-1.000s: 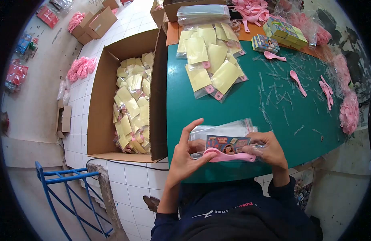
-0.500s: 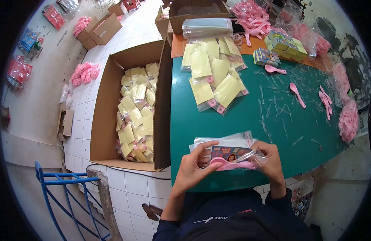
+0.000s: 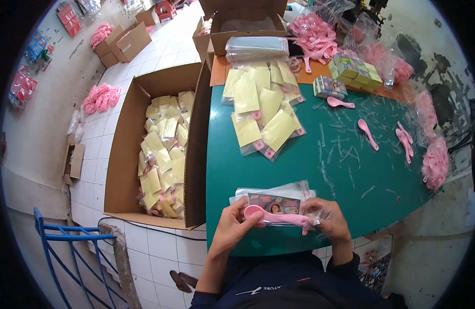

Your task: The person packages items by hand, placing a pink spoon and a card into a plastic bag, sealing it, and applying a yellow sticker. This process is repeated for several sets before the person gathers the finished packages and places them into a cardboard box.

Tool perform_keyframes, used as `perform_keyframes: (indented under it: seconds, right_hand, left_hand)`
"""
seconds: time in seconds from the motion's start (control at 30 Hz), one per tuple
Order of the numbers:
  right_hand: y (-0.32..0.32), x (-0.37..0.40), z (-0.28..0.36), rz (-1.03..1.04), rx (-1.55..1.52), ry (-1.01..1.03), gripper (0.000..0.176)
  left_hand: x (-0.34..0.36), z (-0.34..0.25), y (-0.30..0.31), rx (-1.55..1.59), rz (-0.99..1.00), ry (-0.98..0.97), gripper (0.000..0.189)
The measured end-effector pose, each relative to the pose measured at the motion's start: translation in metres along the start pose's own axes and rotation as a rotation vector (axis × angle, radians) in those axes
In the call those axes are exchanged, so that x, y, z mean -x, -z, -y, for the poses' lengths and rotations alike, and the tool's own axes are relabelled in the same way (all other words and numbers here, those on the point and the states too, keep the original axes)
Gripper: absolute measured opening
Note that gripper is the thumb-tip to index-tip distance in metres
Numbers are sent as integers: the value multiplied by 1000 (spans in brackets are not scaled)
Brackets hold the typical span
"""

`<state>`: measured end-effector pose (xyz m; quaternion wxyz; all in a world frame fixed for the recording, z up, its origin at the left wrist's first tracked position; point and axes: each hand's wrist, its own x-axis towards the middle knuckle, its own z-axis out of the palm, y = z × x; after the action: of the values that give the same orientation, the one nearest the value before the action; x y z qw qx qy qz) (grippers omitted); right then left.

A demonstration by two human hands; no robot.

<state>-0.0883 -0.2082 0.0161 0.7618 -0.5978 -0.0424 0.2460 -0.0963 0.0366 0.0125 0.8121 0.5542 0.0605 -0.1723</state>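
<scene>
Pink spoon (image 3: 279, 217) in hand, the person sat or stood, I couldn't tell which, at the near edge of the green table (image 3: 268, 172). The spoon lay crosswise over a dark printed card (image 3: 285, 203), its bowl toward the left hand (image 3: 236, 222) and its handle toward the right hand (image 3: 331, 220). Both were held above the table, close to the person's body, with clear plastic (image 3: 318, 215) about them. The left thumb pressed on the spoon's bowl, the other fingers of that hand bent behind the card. The right fingers were curled in, pinching the crumpled plastic by the handle end; exactly how the tips met was hidden. Just beyond the hands lay some flat clear bags (image 3: 293, 191). Farther up the table was an overlapping pile of yellow-backed packets (image 3: 246, 98), and to its right a loose spoon (image 3: 367, 135) among scattered clear strips (image 3: 345, 149). Beside the table, on the person's left, an open cardboard box (image 3: 125, 170) held many more such packets.
</scene>
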Motion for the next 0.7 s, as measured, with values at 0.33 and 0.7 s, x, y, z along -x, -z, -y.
perform_keyframes:
  seconds: [0.33, 0.7]
  right_hand:
    - [-30, 0, 22, -250, 539, 329, 22]
    - [-34, 2, 4, -14, 277, 45, 44]
  left_hand:
    - [-5, 18, 4, -224, -75, -331, 54]
    - [7, 26, 4, 55, 138, 25, 52]
